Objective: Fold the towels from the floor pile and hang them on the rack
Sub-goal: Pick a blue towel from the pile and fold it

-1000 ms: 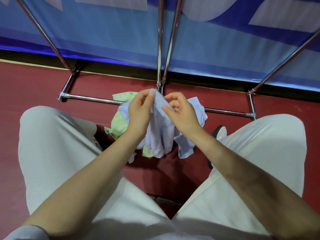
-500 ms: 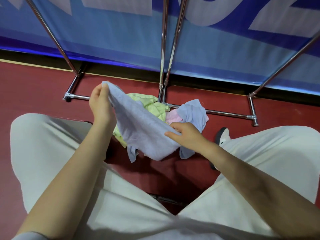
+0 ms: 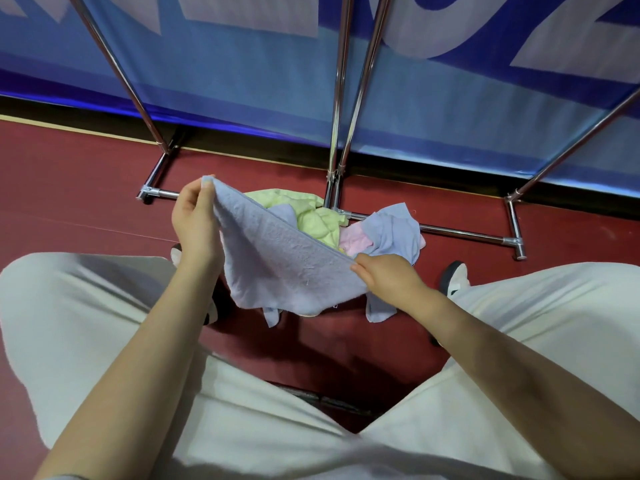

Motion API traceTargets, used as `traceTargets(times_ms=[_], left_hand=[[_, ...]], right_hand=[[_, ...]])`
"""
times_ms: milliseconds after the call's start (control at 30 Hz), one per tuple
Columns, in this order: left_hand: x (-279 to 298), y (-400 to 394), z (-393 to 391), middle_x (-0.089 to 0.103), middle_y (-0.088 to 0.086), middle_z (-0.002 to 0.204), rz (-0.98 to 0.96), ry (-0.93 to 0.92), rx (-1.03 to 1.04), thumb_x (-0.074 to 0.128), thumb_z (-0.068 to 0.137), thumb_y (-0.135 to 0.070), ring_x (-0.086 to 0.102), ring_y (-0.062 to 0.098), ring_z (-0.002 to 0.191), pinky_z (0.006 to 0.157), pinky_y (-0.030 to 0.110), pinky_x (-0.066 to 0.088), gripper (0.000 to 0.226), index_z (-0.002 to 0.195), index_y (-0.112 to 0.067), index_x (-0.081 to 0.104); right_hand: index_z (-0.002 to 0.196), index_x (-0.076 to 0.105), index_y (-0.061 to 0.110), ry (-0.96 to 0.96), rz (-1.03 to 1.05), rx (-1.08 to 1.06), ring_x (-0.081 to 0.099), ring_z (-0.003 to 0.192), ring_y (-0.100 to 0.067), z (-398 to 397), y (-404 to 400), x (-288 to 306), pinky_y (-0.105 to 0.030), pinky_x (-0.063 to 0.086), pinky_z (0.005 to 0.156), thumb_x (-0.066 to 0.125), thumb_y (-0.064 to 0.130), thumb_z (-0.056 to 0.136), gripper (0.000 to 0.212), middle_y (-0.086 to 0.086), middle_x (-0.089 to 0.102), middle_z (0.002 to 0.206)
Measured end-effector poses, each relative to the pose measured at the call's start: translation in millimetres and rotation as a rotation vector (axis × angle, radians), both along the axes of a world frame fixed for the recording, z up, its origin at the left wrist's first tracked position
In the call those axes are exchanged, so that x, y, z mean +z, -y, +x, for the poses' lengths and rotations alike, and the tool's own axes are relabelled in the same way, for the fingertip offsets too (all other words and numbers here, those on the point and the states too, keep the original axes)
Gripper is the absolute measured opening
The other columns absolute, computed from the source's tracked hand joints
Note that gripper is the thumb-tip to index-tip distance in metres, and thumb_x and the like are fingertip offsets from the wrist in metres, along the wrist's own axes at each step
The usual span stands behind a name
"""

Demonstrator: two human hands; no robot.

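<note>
Lavender terry towel (image 3: 284, 265) hangs stretched above the floor pile (image 3: 322, 223), left hand (image 3: 195, 220) and right hand (image 3: 388, 277) each pinching a top corner; either shallow pinch could slip, dropping it back unfolded short of the rack (image 3: 429, 230).

dark red floor (image 3: 69, 188) all over, big blue banner (image 3: 242, 81) with white shapes along the back, a black strip under it. baggy white trousers (image 3: 79, 323) and black-and-white shoes (image 3: 456, 278) poking out either side

Five towels (image 3: 284, 265), one rack (image 3: 429, 230), two shoes (image 3: 457, 278).
</note>
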State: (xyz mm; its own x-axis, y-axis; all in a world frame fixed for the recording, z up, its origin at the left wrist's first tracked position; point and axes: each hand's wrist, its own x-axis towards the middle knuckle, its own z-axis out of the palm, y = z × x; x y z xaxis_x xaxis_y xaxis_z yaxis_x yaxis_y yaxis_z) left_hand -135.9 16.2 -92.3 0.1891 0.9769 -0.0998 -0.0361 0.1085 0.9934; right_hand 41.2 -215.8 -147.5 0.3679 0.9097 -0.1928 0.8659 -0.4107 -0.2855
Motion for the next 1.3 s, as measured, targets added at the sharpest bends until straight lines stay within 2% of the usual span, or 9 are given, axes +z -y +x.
traceTargets(times_ms=[233, 367, 433, 533, 733, 900, 1033, 1167, 1300], left_hand=[[18.5, 16.9, 1.5, 0.066, -0.01, 0.098, 0.192, 0.017, -0.084, 0.056, 0.097, -0.019, 0.06, -0.002, 0.094, 0.086, 0.014, 0.044, 0.011, 0.102, -0.017, 0.065], [30.9, 24.3, 4.2, 0.065, -0.011, 0.095, 0.277, 0.029, -0.159, 0.055, 0.097, -0.017, 0.06, -0.003, 0.093, 0.085, 0.014, 0.044, 0.01, 0.099, -0.02, 0.065], [34.5, 27.0, 6.3, 0.065, -0.012, 0.094, 0.296, 0.032, -0.197, 0.055, 0.097, -0.015, 0.06, -0.003, 0.092, 0.084, 0.014, 0.044, 0.011, 0.098, -0.019, 0.065], [39.4, 28.8, 9.4, 0.065, -0.012, 0.094, 0.335, 0.015, -0.249, 0.054, 0.097, -0.014, 0.06, -0.002, 0.092, 0.084, 0.015, 0.045, 0.011, 0.099, -0.016, 0.065], [41.0, 19.6, 16.3, 0.068, -0.018, 0.093, 0.294, 0.043, -0.234, 0.055, 0.096, -0.019, 0.061, -0.001, 0.095, 0.086, 0.019, 0.045, 0.014, 0.096, -0.026, 0.066], [40.0, 8.9, 23.7, 0.07, -0.014, 0.101, 0.253, 0.073, -0.15, 0.055, 0.095, -0.02, 0.062, -0.001, 0.101, 0.096, 0.027, 0.048, 0.012, 0.099, -0.019, 0.066], [35.8, 5.0, 30.6, 0.07, -0.015, 0.099, 0.232, 0.08, -0.138, 0.054, 0.095, -0.02, 0.062, -0.002, 0.1, 0.096, 0.026, 0.048, 0.013, 0.098, -0.02, 0.067], [30.6, 3.8, 36.3, 0.068, -0.012, 0.102, 0.256, 0.047, -0.136, 0.053, 0.096, -0.017, 0.061, -0.005, 0.097, 0.089, 0.015, 0.044, 0.012, 0.099, -0.018, 0.065], [22.2, 0.5, 41.4, 0.065, -0.009, 0.101, 0.275, -0.019, -0.069, 0.05, 0.097, -0.018, 0.059, -0.007, 0.094, 0.087, 0.013, 0.044, 0.013, 0.1, -0.019, 0.063]], right_hand=[[0.112, 0.049, 0.003, -0.098, -0.005, -0.209, 0.06, 0.081, -0.037, 12.8, -7.7, -8.5, -0.043, 0.045, 0.069, 0.046, 0.025, 0.099, 0.025, -0.02, 0.066, 0.086], [0.134, 0.041, 0.009, -0.252, 0.038, -0.348, 0.062, 0.081, -0.031, 16.4, -12.2, -9.9, -0.041, 0.049, 0.075, 0.06, 0.025, 0.092, 0.049, -0.015, 0.067, 0.083], [0.125, 0.051, 0.008, -0.297, 0.031, -0.403, 0.061, 0.08, -0.026, 18.9, -13.7, -11.4, -0.035, 0.048, 0.074, 0.065, 0.023, 0.088, 0.042, -0.011, 0.066, 0.082], [0.088, 0.062, 0.007, -0.351, 0.057, -0.491, 0.055, 0.073, -0.019, 21.2, -16.1, -10.5, -0.03, 0.042, 0.067, 0.069, 0.019, 0.084, 0.014, 0.0, 0.056, 0.067], [0.062, 0.051, 0.015, -0.283, 0.169, -0.514, 0.043, 0.061, -0.016, 28.3, -20.0, -1.9, -0.028, 0.027, 0.053, 0.068, 0.018, 0.083, 0.028, 0.007, 0.043, 0.054], [0.077, 0.063, 0.013, -0.193, 0.241, -0.515, 0.044, 0.083, -0.016, 31.9, -20.8, -1.6, -0.026, 0.025, 0.059, 0.07, 0.023, 0.083, 0.014, 0.0, 0.044, 0.085], [0.075, 0.057, 0.017, -0.149, 0.214, -0.498, 0.043, 0.092, -0.017, 40.6, -16.9, -6.5, -0.028, 0.03, 0.072, 0.068, 0.027, 0.086, 0.018, 0.001, 0.05, 0.088], [0.065, 0.044, 0.018, -0.449, 0.216, -0.654, 0.039, 0.059, -0.01, 47.6, -13.4, -2.5, -0.021, 0.032, 0.054, 0.066, 0.024, 0.088, 0.032, 0.006, 0.044, 0.064], [0.065, 0.053, 0.017, -0.677, 0.409, -0.817, 0.045, 0.062, -0.01, 56.6, -11.3, 12.4, -0.013, 0.034, 0.054, 0.069, 0.018, 0.084, 0.025, 0.004, 0.05, 0.066]])
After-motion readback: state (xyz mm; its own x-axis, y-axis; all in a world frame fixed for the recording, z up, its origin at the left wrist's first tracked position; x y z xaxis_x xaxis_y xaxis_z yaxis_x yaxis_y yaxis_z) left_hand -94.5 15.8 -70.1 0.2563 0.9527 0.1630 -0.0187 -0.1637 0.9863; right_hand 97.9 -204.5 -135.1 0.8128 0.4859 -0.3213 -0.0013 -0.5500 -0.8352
